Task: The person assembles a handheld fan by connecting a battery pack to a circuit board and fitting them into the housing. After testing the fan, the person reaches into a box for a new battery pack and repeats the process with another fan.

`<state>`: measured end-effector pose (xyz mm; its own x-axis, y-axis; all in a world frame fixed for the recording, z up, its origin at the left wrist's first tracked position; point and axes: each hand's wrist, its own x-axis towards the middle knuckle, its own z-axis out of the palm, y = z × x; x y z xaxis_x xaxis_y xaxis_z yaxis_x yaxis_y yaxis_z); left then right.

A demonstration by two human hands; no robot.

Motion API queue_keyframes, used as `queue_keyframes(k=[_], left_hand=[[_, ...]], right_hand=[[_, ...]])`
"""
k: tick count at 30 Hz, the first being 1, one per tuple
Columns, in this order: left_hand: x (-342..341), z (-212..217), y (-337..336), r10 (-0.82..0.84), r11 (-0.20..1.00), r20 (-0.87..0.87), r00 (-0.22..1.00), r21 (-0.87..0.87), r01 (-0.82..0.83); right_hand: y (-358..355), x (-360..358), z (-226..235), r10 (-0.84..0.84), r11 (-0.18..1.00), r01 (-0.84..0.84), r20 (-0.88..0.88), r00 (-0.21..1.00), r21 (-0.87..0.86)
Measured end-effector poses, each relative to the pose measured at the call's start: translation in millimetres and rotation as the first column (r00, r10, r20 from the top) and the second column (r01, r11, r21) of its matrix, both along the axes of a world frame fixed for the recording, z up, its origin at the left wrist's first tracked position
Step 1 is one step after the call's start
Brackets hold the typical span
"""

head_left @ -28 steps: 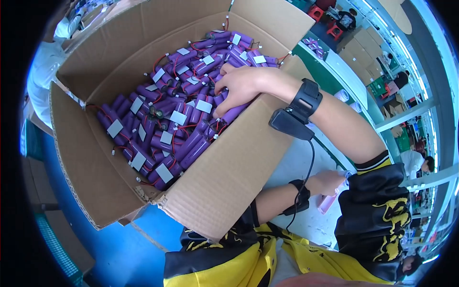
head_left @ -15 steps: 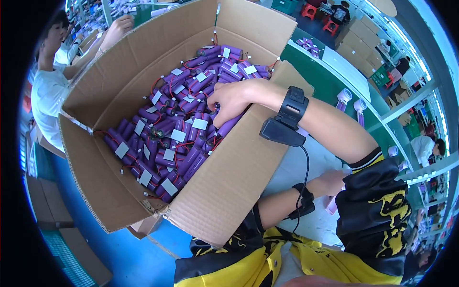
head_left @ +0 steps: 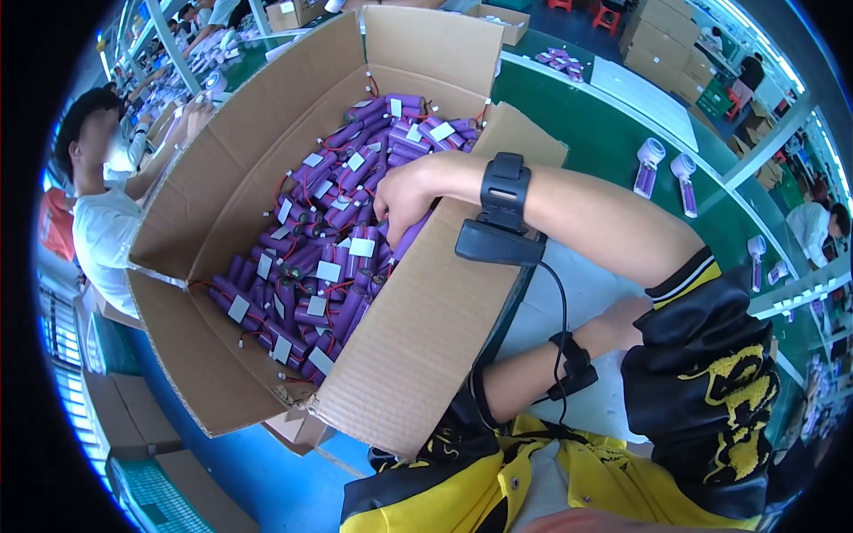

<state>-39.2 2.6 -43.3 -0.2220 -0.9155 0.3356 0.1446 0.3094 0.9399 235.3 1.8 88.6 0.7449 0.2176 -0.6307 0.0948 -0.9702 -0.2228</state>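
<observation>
My right hand [head_left: 409,197] reaches across into an open cardboard box [head_left: 391,382], over its near flap. Its fingers curl down among purple battery packs [head_left: 306,306], which have red wires, small white connectors and pale rectangular pads. The fingertips are hidden, so what they grip does not show. One purple cell [head_left: 410,238] lies right beside the thumb. My left hand [head_left: 620,322] rests low over a pale work surface [head_left: 569,284], to the right of the box. My right sleeve covers its fingers and anything in them.
Purple-and-white handheld devices [head_left: 649,169] stand on the green bench [head_left: 595,151] at the right. Behind them lie a white panel [head_left: 644,102] and a small pile of purple pieces [head_left: 560,62]. A black cable [head_left: 565,311] hangs from my right wrist device. A co-worker [head_left: 102,213] stands beyond the box.
The view has shifted, so the box sits slightly further left. My right hand stays in the box with its fingers lower among the packs. A pinkish piece beside my left hand no longer shows.
</observation>
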Motion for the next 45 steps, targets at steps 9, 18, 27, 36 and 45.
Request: queue_keyframes(k=[9, 18, 27, 36, 45], left_hand=[[7.6, -7.2, 4.6, 0.062, 0.998, -0.046, 0.997, 0.013, -0.062], [25.6, 38.7, 11.8, -0.025, 0.950, 0.171, 0.985, 0.311, -0.030], [12.2, 42.6, 2.6, -0.126, 0.944, 0.459, 0.880, 0.327, -0.035], [7.2, 50.1, -1.6, -0.014, 0.984, 0.716, 0.698, -0.114, 0.136], [-13.7, 18.9, -13.7, 0.127, 0.977, 0.605, 0.786, -0.211, 0.005]], right_hand=[[-12.6, -12.1, 7.9, -0.028, 0.994, 0.008, 0.183, 0.983, 0.112], [5.7, 2.4, 16.8, -0.074, 0.995, 0.072, -0.029, 0.997, -0.064], [6.6, 0.7, 12.4, 0.034, 0.999, -0.035, 0.068, 0.997, 0.027], [-21.7, -20.5, 14.8, -0.079, 0.988, 0.022, 0.370, 0.926, 0.155], [-22.3, -19.6, 28.0, -0.186, 0.964, 0.136, 0.210, 0.960, 0.230]])
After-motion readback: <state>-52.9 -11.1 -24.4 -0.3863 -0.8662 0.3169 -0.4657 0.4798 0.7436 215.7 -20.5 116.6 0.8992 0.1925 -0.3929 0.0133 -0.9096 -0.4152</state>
